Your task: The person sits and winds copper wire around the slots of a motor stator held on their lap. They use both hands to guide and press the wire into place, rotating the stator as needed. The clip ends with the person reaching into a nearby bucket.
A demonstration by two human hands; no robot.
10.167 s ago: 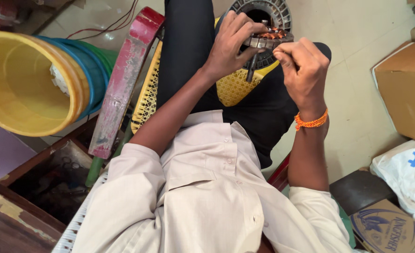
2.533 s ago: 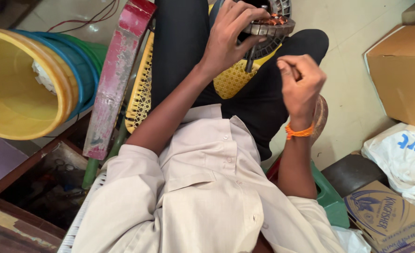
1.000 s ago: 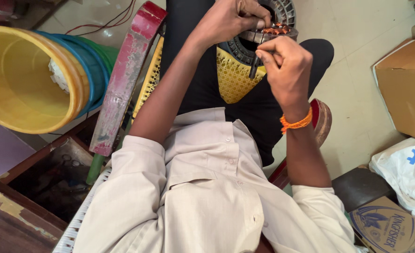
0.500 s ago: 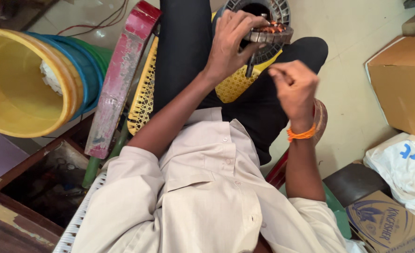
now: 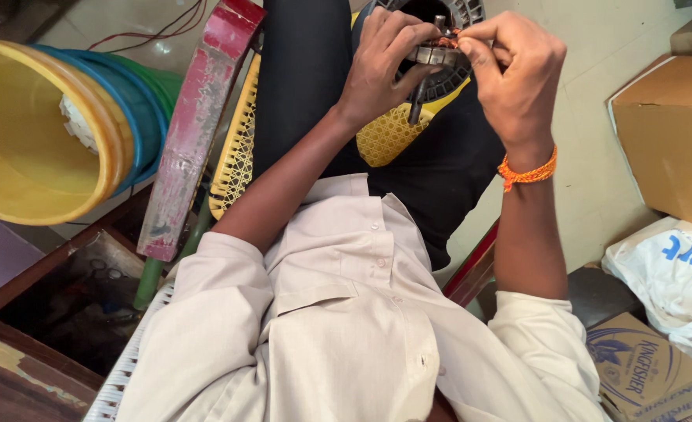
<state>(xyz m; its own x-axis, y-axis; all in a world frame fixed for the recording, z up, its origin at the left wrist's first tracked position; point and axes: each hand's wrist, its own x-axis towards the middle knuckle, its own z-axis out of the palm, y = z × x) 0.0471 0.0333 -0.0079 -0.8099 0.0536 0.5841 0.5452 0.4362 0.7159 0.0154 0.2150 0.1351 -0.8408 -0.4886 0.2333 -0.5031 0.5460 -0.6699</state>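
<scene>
The right hand [image 5: 510, 66] is back up at the round metal motor part [image 5: 439, 55] now; half a second ago it was lower and away from it. Its fingers pinch the copper wire [image 5: 445, 39] on top. The left hand [image 5: 385, 62] wraps around the part from the other side, holding it over the lap. Left of the hands lie a red board [image 5: 197, 125] and stacked tubs [image 5: 49, 133]. Right of them sits a cardboard box [image 5: 666, 133] on the pale floor [image 5: 596, 180].

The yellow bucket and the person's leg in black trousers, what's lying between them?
In the head view, between the yellow bucket and the black-trousered leg sit nested blue and green tubs, a worn red plank leaning across, and a yellow mesh chair edge.
</scene>
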